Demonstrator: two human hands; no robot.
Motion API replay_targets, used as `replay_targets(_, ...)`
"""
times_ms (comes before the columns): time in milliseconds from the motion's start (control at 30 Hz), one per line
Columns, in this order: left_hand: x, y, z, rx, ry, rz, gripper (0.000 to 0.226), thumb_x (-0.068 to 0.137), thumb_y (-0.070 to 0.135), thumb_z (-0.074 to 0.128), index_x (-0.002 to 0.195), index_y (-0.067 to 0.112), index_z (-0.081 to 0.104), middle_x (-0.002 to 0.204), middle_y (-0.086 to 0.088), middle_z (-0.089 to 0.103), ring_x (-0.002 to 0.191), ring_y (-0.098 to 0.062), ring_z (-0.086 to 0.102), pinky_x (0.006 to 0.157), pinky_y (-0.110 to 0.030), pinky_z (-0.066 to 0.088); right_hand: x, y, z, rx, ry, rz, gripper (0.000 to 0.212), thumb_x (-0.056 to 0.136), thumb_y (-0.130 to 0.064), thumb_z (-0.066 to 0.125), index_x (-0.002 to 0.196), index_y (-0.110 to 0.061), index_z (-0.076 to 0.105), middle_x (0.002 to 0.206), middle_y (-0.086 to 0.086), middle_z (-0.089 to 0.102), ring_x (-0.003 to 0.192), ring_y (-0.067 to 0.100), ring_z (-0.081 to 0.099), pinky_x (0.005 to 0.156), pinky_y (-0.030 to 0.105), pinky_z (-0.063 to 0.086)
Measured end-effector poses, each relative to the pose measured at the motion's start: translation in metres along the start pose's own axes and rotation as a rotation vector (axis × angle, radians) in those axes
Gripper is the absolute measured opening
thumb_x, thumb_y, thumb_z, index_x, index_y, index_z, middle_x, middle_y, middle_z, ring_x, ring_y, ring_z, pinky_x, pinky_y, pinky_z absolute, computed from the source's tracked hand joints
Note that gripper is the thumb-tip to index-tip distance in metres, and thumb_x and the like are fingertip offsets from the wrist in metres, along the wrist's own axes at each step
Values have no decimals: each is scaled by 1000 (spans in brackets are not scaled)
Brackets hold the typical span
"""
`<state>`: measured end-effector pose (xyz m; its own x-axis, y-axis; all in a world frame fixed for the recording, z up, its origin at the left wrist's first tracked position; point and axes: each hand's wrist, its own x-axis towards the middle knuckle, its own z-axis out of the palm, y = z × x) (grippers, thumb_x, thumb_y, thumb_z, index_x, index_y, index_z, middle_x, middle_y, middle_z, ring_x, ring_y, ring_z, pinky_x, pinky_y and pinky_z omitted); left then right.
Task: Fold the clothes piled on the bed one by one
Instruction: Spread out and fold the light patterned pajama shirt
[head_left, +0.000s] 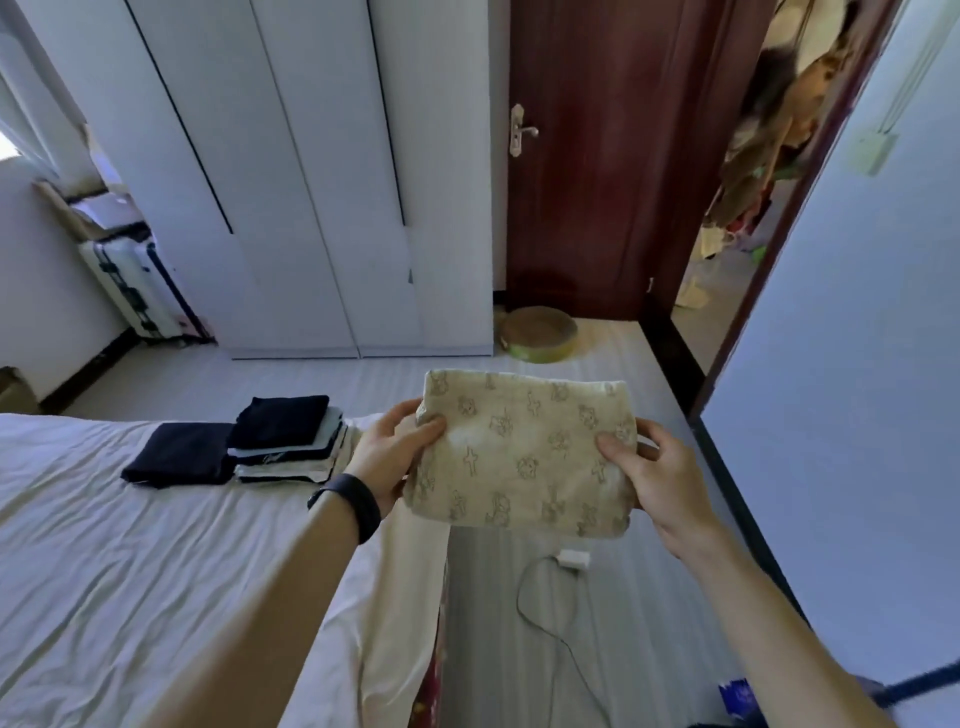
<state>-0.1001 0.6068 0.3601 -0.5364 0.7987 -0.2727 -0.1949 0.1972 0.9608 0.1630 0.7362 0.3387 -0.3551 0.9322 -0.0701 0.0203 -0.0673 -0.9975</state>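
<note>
Person holds a folded beige garment (524, 452) up in front of the camera w/ both hands, in the air over the floor (649, 597) just right of the bed (130, 545), not touching either. It is folded into a compact rectangle, wider than tall, several layers thick, w/ soft rounded corners and a paler band along the top edge. Fabric is cream-beige w/ a repeating print of small outlined figures, some like little bears, some like crosses, in a slightly darker tone; the middle looks washed out by light. Left hand (392, 457) clamps the garment's left edge, thumb on the front face, fingers curled behind; a dark wristband (345, 506) sits on that wrist. Right hand (652, 473) pinches the right edge the same way, thumb in front, fingers behind. Both arms are bare and stretched fwd. On the bed's wrinkled white sheet, near the far edge, is a stack of folded clothes (288, 441) w/ a dark piece on top and lighter ones under it; 1 dark folded garment (182, 454) lies just beside it on the left, touching. On the floor below the hands lies a white charger (571, 558) w/ a looping cable. Beyond: a white wardrobe (311, 182), a dark red door (597, 156), a round tray (540, 332) at its foot, and a suitcase (135, 280) at far left.
</note>
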Motion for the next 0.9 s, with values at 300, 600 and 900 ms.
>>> replay_targets(300,128,57,58,-27,71,22,20,92,27,71,111,35,69,102,-5,76,90,-27,74,76,-48,62,169,-42,-20,-32,-64,-60,25,90,-23,77,113,-21,67,94,-10,78,85,11,76,59,24,59)
replay_targets(600,212,43,5,-85,268,-47,28,94,25,70,122,29,67,110,-9,74,98,-34,72,84,-57,58,304,-13,63,-112,-291,0,31,90,-26,78,118,-18,68,96,-6,79,85,17,77,65,42,63)
replay_targets(900,305,-20,-83,-275,574,-201,30,95,15,66,120,31,65,107,-3,72,76,-18,73,61,-34,58,439,51,214,-222,-611,125,22,90,-23,78,105,-31,66,88,-12,78,78,13,76,51,28,57)
